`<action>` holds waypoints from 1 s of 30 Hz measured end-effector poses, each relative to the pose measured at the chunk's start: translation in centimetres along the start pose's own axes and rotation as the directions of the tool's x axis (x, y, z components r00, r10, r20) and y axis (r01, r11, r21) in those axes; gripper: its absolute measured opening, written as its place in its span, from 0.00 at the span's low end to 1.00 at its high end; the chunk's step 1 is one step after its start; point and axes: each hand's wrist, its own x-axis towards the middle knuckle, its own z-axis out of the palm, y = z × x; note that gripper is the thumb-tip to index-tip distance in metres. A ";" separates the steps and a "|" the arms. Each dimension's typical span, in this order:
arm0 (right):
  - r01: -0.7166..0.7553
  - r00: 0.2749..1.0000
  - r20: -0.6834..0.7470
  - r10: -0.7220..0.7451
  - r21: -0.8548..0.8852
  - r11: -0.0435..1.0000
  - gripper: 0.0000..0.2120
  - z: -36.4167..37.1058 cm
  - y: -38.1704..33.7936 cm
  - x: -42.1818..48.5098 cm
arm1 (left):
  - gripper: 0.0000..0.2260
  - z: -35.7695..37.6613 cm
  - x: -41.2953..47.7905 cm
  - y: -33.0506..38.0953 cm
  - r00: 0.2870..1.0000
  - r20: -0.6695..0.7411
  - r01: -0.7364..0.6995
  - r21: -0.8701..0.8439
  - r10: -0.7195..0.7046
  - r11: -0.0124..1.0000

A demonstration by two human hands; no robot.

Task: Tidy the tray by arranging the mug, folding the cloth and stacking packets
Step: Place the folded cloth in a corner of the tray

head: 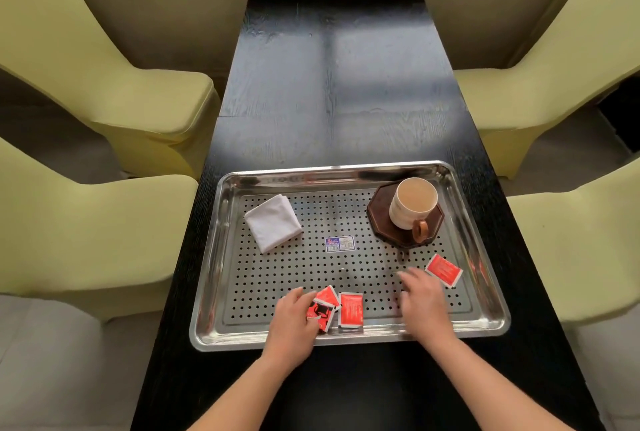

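A perforated steel tray (221, 247) lies on the black table. A cream mug (410, 204) with a brown handle stands on a dark octagonal coaster (379, 219) at the tray's far right. A folded white cloth (273, 223) lies at the far left. My left hand (294, 320) grips red packets (323, 309) at the near edge. Another red packet (351, 309) lies flat just right of them. My right hand (420, 299) hovers with fingers spread, fingertips close to a lone red packet (444, 269) at the right.
A small blue and white sticker (340, 244) is on the tray's middle. The long black table (332, 84) stretches away. Yellow-green covered chairs (104, 84) stand close on both sides, two on each.
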 end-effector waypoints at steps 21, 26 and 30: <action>-0.173 0.984 -0.005 0.176 -0.190 0.966 0.27 -1.9 3.9 2.3 | 0.20 0.0 0.5 0.0 0.997 0.046 0.064 0.023 -0.065 0.998; -0.040 0.997 0.052 0.054 -0.240 0.970 0.25 -0.6 3.1 1.1 | 0.20 0.2 0.6 0.2 0.997 0.053 0.054 -0.008 -0.054 0.999; 0.139 0.983 0.148 -0.105 -0.241 0.960 0.22 1.8 0.4 -1.1 | 0.20 0.4 0.5 0.4 0.997 0.051 0.063 -0.007 -0.063 0.998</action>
